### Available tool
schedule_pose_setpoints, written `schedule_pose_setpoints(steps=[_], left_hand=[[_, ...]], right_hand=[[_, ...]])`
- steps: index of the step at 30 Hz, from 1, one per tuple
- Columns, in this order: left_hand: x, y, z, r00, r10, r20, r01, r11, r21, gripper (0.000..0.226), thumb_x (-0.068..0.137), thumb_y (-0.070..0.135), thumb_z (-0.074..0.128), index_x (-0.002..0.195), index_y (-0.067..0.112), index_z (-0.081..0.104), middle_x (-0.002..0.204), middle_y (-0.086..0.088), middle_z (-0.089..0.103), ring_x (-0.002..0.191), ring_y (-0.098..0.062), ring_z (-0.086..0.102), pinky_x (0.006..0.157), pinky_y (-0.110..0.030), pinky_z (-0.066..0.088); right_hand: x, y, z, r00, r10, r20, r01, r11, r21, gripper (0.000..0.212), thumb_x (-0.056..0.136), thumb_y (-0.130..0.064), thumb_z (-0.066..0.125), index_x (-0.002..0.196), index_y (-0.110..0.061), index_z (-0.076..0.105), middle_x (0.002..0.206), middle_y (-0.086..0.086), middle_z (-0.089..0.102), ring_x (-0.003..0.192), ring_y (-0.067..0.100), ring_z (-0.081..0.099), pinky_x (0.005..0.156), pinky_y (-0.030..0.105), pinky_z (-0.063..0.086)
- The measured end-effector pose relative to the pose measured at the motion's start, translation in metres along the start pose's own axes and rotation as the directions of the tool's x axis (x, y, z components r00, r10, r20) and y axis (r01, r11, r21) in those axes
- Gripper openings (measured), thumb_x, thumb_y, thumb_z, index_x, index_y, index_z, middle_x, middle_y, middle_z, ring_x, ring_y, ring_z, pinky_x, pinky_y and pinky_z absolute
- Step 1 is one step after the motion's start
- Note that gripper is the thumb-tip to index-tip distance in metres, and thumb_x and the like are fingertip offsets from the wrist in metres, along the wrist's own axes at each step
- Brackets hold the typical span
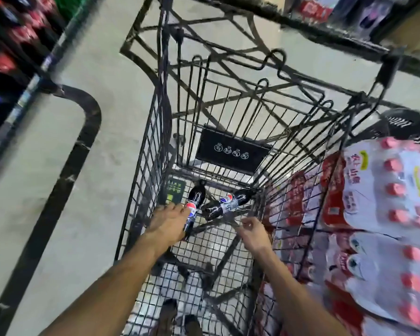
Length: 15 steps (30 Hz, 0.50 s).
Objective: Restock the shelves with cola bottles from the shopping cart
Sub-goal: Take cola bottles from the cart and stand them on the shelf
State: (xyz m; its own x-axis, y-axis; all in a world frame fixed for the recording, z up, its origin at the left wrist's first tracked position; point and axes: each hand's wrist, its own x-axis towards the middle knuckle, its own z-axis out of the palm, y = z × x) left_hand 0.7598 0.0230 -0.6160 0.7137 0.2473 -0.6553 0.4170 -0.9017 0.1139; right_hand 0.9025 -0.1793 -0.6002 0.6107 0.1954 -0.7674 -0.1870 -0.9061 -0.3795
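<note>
Down in the middle of the frame, both bare arms reach into a black wire shopping cart (153,132) seen from above. Two cola bottles lie on the cart's wire floor near its far end, just below a black plate with four small white symbols (232,151). The left bottle (196,197) lies roughly lengthwise with its cap pointing up the frame; the right bottle (224,203) lies slanted beside it, its cap end toward the upper right, and the two look close to touching near the centre. The left hand (169,225) rests over the lower end of the left bottle, fingers spread and laid on its label, but whether they have closed around it cannot be told. The right hand (251,232) hovers apart from the right bottle, just below it, fingers loosely curled and holding nothing. At the right edge of the frame sit shrink-wrapped packs of bottles with pink caps (383,190). In the upper left, blurred shelves (17,44) carry dark bottles with red labels
</note>
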Motion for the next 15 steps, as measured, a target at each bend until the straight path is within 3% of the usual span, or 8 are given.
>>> schedule_pose_setpoints(steps=[4, 6, 9, 11, 12, 13, 15], left_hand=[[0.047, 0.007, 0.038, 0.997, -0.072, -0.011, 0.071, 0.995, -0.063, 0.071, 0.097, 0.024, 0.061, 0.156, 0.021, 0.022, 0.158, -0.010, 0.033, 0.144, -0.029, 0.033, 0.121, -0.049, 0.024], [0.069, 0.007, 0.054, 0.989, -0.144, -0.042, 0.137, 0.981, -0.134, 0.067, 0.100, 0.033, 0.056, 0.156, 0.021, 0.021, 0.160, -0.009, 0.030, 0.143, -0.028, 0.035, 0.118, -0.044, 0.030], [0.093, 0.008, 0.075, 0.975, -0.214, -0.052, 0.194, 0.947, -0.255, 0.076, 0.097, 0.047, 0.057, 0.155, 0.018, 0.019, 0.149, -0.009, 0.039, 0.130, -0.026, 0.047, 0.099, -0.036, 0.050], [0.104, 0.010, 0.089, 0.970, -0.241, -0.033, 0.221, 0.930, -0.294, 0.088, 0.094, 0.055, 0.059, 0.157, 0.017, 0.011, 0.150, -0.010, 0.038, 0.127, -0.027, 0.050, 0.088, -0.034, 0.056], [0.108, 0.011, 0.094, 0.966, -0.258, -0.014, 0.240, 0.916, -0.323, 0.091, 0.093, 0.056, 0.059, 0.157, 0.018, 0.009, 0.150, -0.010, 0.039, 0.125, -0.028, 0.053, 0.085, -0.033, 0.058], [0.111, 0.012, 0.099, 0.962, -0.272, 0.002, 0.254, 0.899, -0.357, 0.092, 0.091, 0.057, 0.060, 0.157, 0.019, 0.008, 0.148, -0.009, 0.043, 0.118, -0.028, 0.059, 0.081, -0.033, 0.060], [0.116, 0.013, 0.104, 0.952, -0.305, 0.015, 0.282, 0.862, -0.421, 0.092, 0.087, 0.057, 0.065, 0.155, 0.021, 0.014, 0.132, -0.006, 0.055, 0.096, -0.023, 0.066, 0.071, -0.033, 0.061]], right_hand=[[0.064, 0.015, 0.027, 0.991, 0.127, -0.048, -0.112, 0.964, 0.240, 0.020, 0.097, -0.025, 0.067, 0.111, -0.014, 0.057, 0.102, 0.004, 0.066, 0.092, 0.022, 0.066, 0.086, 0.042, 0.058], [0.099, 0.024, 0.043, 0.980, 0.195, -0.037, -0.171, 0.926, 0.338, 0.029, 0.096, -0.031, 0.068, 0.114, -0.012, 0.055, 0.107, 0.007, 0.066, 0.088, 0.020, 0.063, 0.077, 0.038, 0.057], [0.166, 0.041, 0.073, 0.955, 0.294, -0.028, -0.246, 0.845, 0.475, 0.094, 0.075, -0.065, 0.077, 0.141, -0.004, 0.046, 0.116, 0.008, 0.067, 0.089, 0.020, 0.061, 0.068, 0.035, 0.056], [0.204, 0.044, 0.091, 0.933, 0.353, -0.066, -0.275, 0.820, 0.502, 0.138, 0.047, -0.092, 0.074, 0.145, 0.001, 0.043, 0.131, 0.016, 0.064, 0.104, 0.026, 0.064, 0.087, 0.041, 0.059], [0.200, 0.030, 0.090, 0.931, 0.361, -0.060, -0.293, 0.833, 0.469, 0.142, 0.051, -0.093, 0.071, 0.149, 0.004, 0.038, 0.140, 0.020, 0.059, 0.118, 0.032, 0.062, 0.100, 0.045, 0.054], [0.198, 0.019, 0.090, 0.933, 0.356, -0.043, -0.298, 0.836, 0.461, 0.129, 0.066, -0.087, 0.068, 0.150, 0.005, 0.037, 0.145, 0.022, 0.054, 0.126, 0.036, 0.058, 0.108, 0.045, 0.049], [0.202, 0.012, 0.094, 0.948, 0.310, -0.065, -0.229, 0.811, 0.538, 0.086, 0.086, -0.063, 0.068, 0.140, 0.002, 0.051, 0.130, 0.017, 0.063, 0.115, 0.032, 0.064, 0.103, 0.042, 0.053]])
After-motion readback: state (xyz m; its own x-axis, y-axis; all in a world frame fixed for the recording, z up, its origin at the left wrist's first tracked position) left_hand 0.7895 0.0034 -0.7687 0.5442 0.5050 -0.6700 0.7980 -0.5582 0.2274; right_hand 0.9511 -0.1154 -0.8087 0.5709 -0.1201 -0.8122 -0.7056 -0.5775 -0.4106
